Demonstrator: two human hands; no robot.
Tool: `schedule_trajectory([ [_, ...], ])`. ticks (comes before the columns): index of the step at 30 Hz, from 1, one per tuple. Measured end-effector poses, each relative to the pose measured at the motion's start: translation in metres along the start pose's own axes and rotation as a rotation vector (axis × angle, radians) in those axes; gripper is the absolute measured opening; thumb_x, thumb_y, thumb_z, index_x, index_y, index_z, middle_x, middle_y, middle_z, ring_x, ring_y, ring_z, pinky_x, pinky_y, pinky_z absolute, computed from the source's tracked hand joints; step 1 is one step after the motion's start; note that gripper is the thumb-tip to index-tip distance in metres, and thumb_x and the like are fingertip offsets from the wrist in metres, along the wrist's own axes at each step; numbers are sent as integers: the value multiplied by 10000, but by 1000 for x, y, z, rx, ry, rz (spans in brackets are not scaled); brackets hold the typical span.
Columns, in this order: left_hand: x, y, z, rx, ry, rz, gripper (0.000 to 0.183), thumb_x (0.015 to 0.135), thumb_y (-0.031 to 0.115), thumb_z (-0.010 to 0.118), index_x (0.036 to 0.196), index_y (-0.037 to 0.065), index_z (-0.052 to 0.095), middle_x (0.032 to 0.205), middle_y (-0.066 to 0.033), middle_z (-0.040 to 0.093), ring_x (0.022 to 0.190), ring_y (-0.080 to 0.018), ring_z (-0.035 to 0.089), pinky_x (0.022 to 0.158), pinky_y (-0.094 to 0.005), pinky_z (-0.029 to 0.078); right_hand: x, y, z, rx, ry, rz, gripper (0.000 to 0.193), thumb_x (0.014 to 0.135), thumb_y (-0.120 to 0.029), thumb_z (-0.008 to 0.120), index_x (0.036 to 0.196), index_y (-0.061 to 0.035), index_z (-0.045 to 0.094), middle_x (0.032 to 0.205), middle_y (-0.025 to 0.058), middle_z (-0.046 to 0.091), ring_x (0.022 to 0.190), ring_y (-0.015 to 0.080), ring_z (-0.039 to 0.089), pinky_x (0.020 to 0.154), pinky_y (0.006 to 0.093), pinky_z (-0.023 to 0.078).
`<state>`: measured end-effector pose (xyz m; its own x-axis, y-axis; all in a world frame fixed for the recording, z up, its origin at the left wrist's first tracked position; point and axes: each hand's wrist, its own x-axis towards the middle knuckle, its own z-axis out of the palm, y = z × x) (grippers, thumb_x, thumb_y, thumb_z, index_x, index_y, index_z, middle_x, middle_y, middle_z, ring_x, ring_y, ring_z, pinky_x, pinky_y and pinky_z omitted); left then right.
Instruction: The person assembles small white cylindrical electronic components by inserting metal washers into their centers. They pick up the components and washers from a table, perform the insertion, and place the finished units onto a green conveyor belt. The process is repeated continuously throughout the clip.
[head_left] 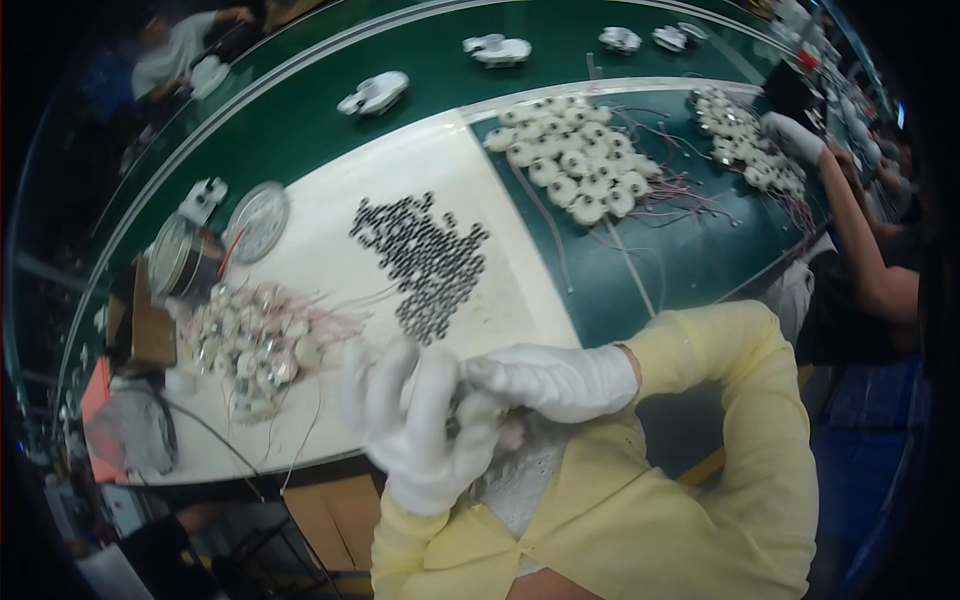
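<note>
Both my hands wear white gloves and meet in front of my chest, at the near edge of the table. My left hand (420,425) has its fingers curled around a small greyish piece (478,405), mostly hidden by the gloves. From the right, my right hand (560,380) presses its closed fingertips against the same piece. Just beyond my hands, many small black round pieces (425,260) lie spread on a white board (520,290). To the left is a heap of white round parts with thin wires (255,340).
White round parts with black centres and pinkish wires (580,165) cover the green surface at right. A co-worker's gloved hand (795,135) reaches over another cluster (745,140). White housings (375,93) sit on the green conveyor (430,60). A round tub (183,260) and cardboard box (140,320) stand left.
</note>
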<state>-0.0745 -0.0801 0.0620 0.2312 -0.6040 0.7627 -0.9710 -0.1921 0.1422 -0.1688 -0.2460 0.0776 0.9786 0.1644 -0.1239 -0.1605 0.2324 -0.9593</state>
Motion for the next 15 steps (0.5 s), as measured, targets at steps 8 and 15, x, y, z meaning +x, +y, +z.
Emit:
schedule_trajectory([
  [8, -49, -68, -12, 292, 68, -341, 391, 832, 118, 729, 1219, 130, 672, 1130, -109, 633, 1083, -333, 597, 923, -473, 448, -4, 9, -29, 473, 206, 300, 651, 1017, -628, 450, 962, -20, 675, 590, -3, 485, 409, 88, 357, 411, 241, 279],
  [15, -44, -109, -22, 546, -141, -467, 189, 858, 209, 744, 1022, 115, 753, 814, -84, 664, 761, -295, 632, 694, -440, 478, -10, -16, -26, 66, 316, 295, 648, 1023, -615, 448, 1015, -12, 688, 651, 11, 530, 499, 77, 414, 483, 229, 318],
])
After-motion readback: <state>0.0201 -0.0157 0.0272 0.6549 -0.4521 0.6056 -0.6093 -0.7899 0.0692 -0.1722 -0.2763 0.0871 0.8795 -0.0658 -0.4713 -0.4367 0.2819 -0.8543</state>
